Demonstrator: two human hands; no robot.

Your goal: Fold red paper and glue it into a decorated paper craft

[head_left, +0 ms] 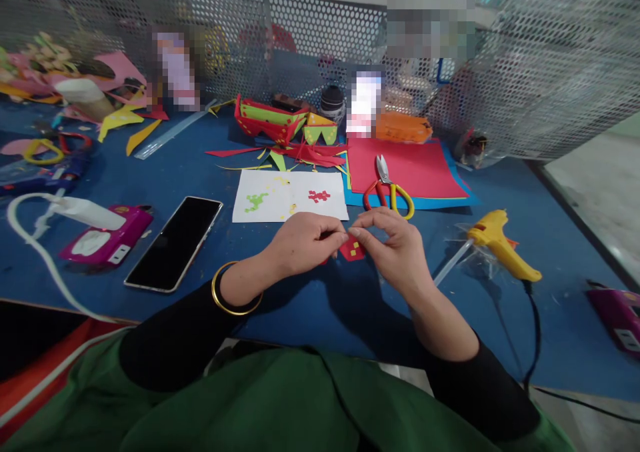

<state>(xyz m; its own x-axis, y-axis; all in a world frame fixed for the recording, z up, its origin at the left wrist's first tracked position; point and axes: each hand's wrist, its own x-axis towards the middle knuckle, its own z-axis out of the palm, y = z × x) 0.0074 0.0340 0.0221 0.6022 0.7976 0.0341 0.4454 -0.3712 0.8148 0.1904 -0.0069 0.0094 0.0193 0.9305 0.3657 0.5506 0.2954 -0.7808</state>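
Near the front middle of the blue table, my left hand and my right hand meet with their fingertips pinched close together. Between and just below them shows a small red paper piece with yellow squares on it, held by both hands and partly hidden by the fingers. Directly beyond the hands lies a white sheet with little green, yellow and red paper bits in separate groups. Scissors with red and yellow handles rest behind my right hand, partly over a red sheet.
A phone and a purple power strip lie at left. At right are a yellow glue gun with a cord and another purple strip. Red and green paper shapes stand at the back before a perforated metal screen.
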